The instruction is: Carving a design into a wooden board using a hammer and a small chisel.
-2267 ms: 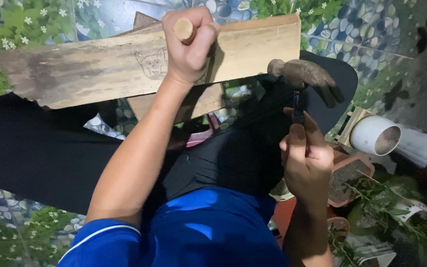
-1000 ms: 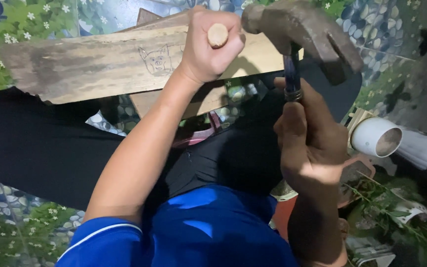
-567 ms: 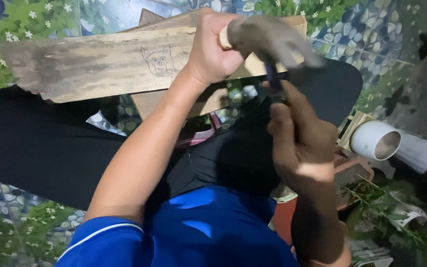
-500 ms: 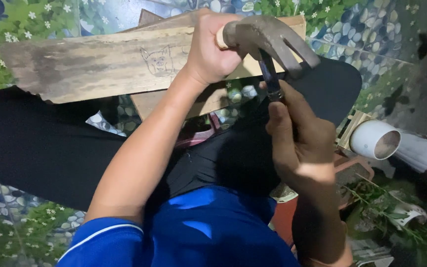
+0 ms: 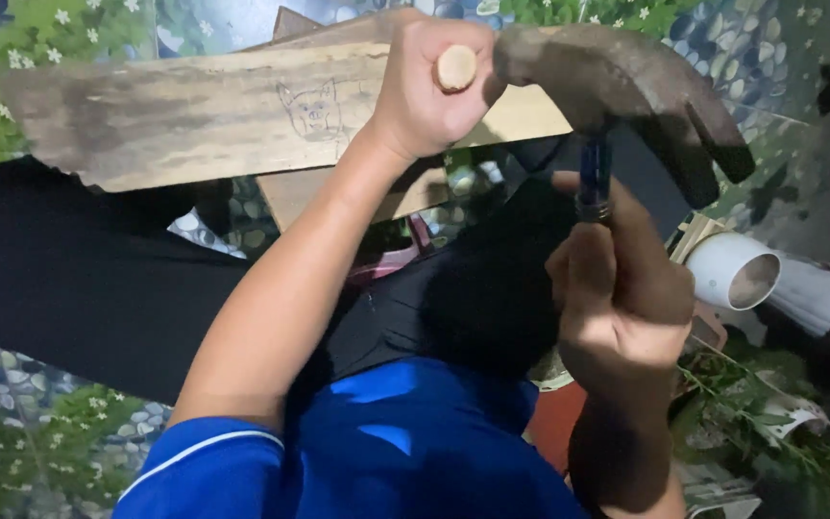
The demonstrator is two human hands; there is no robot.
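Two hands, one peg, one hammer

Both hands work over a weathered wooden board [image 5: 194, 115] that lies across the person's lap, on the black trousers [image 5: 69, 279]. The left hand [image 5: 425, 86] is closed in a fist around a round wooden handle [image 5: 456, 68]; only its pale cut end shows between thumb and fingers, so what is under the fist cannot be told. This fist rests on the board, near its right part, beside a small pencil drawing of an animal face [image 5: 314, 108].

The right hand [image 5: 626, 288] is closed tight around the dark handle of a claw hammer [image 5: 617, 86]. The hammer head, rusty brown, is just beside the wooden handle end, nearly touching it; the claw points to the right and down. The blue part of the shaft stands almost upright above the right hand.

A second, smaller piece of wood [image 5: 290, 192] lies under the board. To the right, a white plastic pipe [image 5: 746, 274] lies on the ground, its open end turned to the camera. A mat with leaves and pebbles pattern [image 5: 40, 452] covers the floor. The person wears a blue shirt [image 5: 415, 442].
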